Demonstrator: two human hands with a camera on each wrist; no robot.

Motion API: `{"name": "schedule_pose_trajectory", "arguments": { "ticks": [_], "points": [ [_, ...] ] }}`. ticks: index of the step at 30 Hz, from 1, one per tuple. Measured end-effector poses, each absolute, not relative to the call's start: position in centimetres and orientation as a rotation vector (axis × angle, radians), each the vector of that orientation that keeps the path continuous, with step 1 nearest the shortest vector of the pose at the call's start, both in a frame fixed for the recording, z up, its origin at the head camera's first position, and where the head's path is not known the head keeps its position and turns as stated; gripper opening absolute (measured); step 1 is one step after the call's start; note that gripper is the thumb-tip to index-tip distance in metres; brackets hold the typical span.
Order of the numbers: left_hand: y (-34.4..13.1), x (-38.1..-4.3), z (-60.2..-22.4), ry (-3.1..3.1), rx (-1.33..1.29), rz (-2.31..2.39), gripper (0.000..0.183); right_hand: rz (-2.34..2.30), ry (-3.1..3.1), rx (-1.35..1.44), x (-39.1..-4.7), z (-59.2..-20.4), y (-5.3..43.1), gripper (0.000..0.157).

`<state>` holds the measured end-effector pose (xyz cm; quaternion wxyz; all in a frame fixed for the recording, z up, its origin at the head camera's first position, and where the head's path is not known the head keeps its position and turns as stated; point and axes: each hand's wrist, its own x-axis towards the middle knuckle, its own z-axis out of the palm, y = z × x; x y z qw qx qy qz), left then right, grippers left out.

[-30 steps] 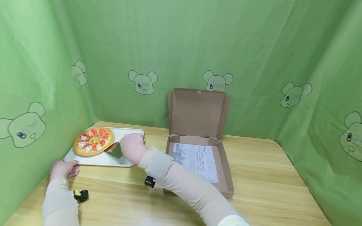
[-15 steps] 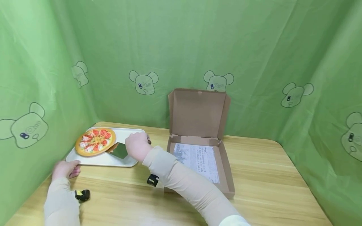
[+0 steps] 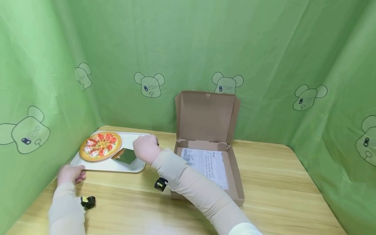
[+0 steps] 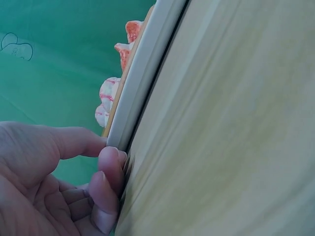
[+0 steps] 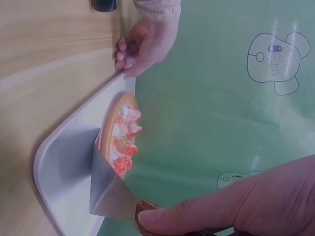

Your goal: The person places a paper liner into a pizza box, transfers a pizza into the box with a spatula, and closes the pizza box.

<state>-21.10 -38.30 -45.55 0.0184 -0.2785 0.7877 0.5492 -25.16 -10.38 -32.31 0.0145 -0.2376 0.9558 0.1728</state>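
At the left end of the counter (image 3: 279, 176), I observe a pale tray (image 3: 100, 166) bearing a round pizza (image 3: 101, 146). The pizza lies face up on the left part of the tray; its topping shows red and white pieces inside a tan rim.

Hands, state: the left hand (image 3: 69, 174) is nearly closed, thumb above and curled fingers below, pinching the near left corner of the tray. The right hand (image 3: 146, 148) is closed around the brown handle (image 5: 141, 226) of a spatula (image 3: 127, 156). The blade is flat, metallic and reflective, inclined over the right part of the tray. Its front edge sits right at the rim of the pizza; I cannot tell whether it reaches underneath. Each wrist carries a small black camera (image 3: 160, 184) over a beige sleeve (image 3: 205, 195).

Right of the tray, and apart from it, I note a brown cardboard box (image 3: 207, 117) with its lid raised.

Markings: a white sheet (image 3: 205, 166) inside the box bears rows of large dark print and a darker grey area on its left side. The lettering is too small and distorted for me to read. Behind the counter, a green curtain (image 3: 191, 49) repeats an outlined bear head (image 3: 149, 86) with one dark blue eye and rounded letters, which I cannot read with certainty.
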Motion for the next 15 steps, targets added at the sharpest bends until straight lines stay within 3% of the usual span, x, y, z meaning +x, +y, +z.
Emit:
{"name": "schedule_pose_trajectory", "arguments": {
  "ticks": [15],
  "points": [
    [-37.1,-21.0,-44.7,2.378,-0.895,1.794,0.051,0.485,2.936,-0.765,-22.9,-32.2,-11.1,0.024]
  ]
}}
